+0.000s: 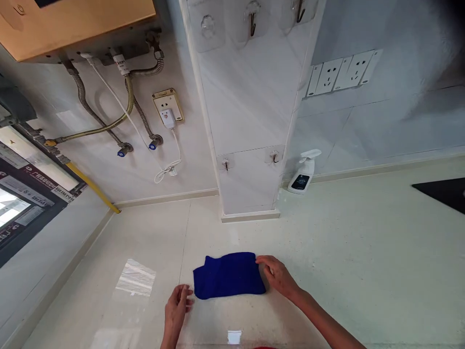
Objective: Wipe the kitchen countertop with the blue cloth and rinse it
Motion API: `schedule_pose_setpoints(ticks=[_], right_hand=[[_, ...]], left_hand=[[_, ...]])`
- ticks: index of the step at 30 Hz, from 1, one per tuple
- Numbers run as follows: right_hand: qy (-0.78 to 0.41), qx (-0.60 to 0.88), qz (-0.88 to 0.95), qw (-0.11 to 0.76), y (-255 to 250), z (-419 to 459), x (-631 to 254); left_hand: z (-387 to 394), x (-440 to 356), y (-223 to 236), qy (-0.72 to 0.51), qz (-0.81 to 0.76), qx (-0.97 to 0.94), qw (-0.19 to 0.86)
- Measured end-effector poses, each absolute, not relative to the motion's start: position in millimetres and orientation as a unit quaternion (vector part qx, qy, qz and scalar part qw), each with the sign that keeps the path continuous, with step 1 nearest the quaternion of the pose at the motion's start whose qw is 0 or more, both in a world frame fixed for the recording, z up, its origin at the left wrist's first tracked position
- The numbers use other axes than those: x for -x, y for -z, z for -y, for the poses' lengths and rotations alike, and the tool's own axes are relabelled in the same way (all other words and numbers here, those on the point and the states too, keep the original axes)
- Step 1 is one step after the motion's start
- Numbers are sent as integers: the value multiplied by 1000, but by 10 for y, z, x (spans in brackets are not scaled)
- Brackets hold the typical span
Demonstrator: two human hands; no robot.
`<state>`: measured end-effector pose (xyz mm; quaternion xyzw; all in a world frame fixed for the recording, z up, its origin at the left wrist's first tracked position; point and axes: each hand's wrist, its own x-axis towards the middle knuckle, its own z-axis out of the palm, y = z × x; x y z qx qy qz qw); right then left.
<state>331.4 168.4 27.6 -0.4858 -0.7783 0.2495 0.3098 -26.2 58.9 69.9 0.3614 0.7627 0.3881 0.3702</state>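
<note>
The right hand [279, 276] touches blue cloth [229, 275] (can't tell if pinching), the left hand [176, 305] unclenched beside it.

Deep blue cloth [229, 275] on a cream tabletop [356, 271].
The cloth is one even blue throughout; the tabletop takes a pale greenish cast toward the right. The spray bottle [307, 166] is white with a black label [301, 182]. The pillar [250, 97] is white, faintly veined in grey. The water heater [80, 26] is golden tan, the pipe [92, 185] yellow, the valve caps [121, 153] blue.
</note>
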Motion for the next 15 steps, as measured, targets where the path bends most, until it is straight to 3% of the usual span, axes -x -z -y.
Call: schedule_pose_setpoints(ticks=[5,15], right_hand=[[-214,519,772,298,-243,-1846,-2837],[-177,536,777,281,-192,-1915,-2695]], left_hand=[[-1091,67,-677,-345,-767,-497,216],[-1581,-227,-592,-318,-739,-568,172]])
